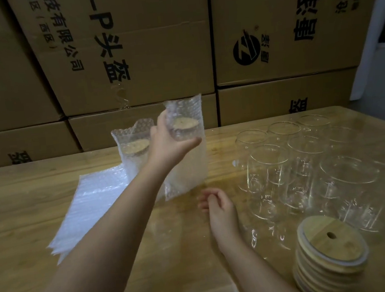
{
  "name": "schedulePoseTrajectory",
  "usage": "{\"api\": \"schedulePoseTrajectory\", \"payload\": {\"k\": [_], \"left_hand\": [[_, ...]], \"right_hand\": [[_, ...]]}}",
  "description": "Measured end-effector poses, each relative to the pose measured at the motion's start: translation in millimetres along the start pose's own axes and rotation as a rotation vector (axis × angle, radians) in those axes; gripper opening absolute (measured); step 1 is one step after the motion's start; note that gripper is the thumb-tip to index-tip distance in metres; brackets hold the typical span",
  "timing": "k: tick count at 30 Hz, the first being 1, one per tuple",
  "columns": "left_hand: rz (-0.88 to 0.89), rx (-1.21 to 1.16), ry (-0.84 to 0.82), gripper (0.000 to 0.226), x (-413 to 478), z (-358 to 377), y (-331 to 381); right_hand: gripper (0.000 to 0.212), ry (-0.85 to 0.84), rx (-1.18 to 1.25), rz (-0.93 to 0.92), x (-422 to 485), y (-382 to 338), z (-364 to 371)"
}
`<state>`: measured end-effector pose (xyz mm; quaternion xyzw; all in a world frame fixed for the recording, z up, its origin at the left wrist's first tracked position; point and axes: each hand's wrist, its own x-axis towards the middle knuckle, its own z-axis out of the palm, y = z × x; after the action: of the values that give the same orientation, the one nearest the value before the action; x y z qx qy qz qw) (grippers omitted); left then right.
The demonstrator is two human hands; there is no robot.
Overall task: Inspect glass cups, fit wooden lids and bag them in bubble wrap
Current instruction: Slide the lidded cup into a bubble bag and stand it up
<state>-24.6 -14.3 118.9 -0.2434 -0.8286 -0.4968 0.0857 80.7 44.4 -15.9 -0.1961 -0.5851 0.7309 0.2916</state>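
Bagging step: our left hand (170, 145) grips the bagged cup (185, 125), right hand (219, 205) relaxed; next, we likely fetch a glass cup (267, 169).

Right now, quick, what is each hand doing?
Left hand: grips the bubble-wrapped cup.
Right hand: open, fingers loosely curled, holding nothing.

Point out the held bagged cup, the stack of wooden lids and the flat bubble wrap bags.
bagged cup (185, 124): head view, its lid through the wrap.
stack of wooden lids (340, 247): head view, top lid's face.
flat bubble wrap bags (90, 204): head view, pile's middle.
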Motion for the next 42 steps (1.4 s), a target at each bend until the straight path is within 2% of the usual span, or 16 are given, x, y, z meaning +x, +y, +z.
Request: {"api": "schedulePoseTrajectory", "payload": {"k": [3, 9, 12, 15, 20, 24, 27, 32, 35, 37, 38, 39, 42], "left_hand": [[-0.021, 0.074, 0.021, 0.103, 8.8, 16.4, -5.7], [-0.057, 0.207, 0.066, 0.075, 5.9, 32.0, -24.8], [-0.05, 0.29, 0.061, 0.071, 6.1, 28.1, -27.2], [-0.067, 0.422, 0.069, 0.067, 5.0, 22.3, -22.3], [-0.046, 0.634, 0.119, 0.047, 0.3, 21.7, -17.5], [0.134, 0.984, 0.222, 0.032, 4.2, 18.1, -15.9], [0.208, 1.062, 0.201, 0.023, 7.8, 14.3, -13.7], [0.237, 0.944, 0.169, 0.028, -1.2, 6.0, -16.5], [0.329, 0.672, 0.275, 0.043, -28.1, 2.1, -14.2], [0.452, 0.536, 0.343, 0.037, -58.2, 8.7, -17.6], [0.474, 0.506, 0.324, 0.031, -74.7, 15.1, -22.6], [0.442, 0.453, 0.257, 0.025, -90.4, 23.2, -29.4], [0.187, 0.182, 0.025, 0.014, -126.1, 46.6, -53.5]], "right_hand": [[0.03, -0.042, -0.04, -0.009, -1.2, -1.2, -1.0], [0.03, -0.047, -0.022, 0.007, -1.2, 0.7, -3.2], [0.031, -0.049, -0.049, 0.022, 0.4, 1.9, -1.8], [0.031, -0.049, -0.064, 0.017, -0.2, 3.0, -0.9], [0.031, -0.066, -0.097, 0.007, -0.3, 2.2, -3.3], [0.031, -0.068, -0.106, 0.008, -1.1, 1.6, -3.6], [0.031, -0.068, -0.12, 0.005, -1.6, 0.7, -3.0], [0.03, -0.069, -0.118, 0.006, -3.4, -3.0, -5.1], [0.03, -0.07, -0.116, 0.003, -3.2, -4.0, -5.5], [0.03, -0.077, -0.133, 0.002, -3.4, -4.0, -4.1], [0.03, -0.078, -0.151, -0.005, -3.0, -3.2, -3.6], [0.029, -0.08, -0.18, -0.02, -2.0, -1.9, -3.7], [0.025, -0.107, -0.319, -0.063, -1.3, 2.6, -5.7]]}}
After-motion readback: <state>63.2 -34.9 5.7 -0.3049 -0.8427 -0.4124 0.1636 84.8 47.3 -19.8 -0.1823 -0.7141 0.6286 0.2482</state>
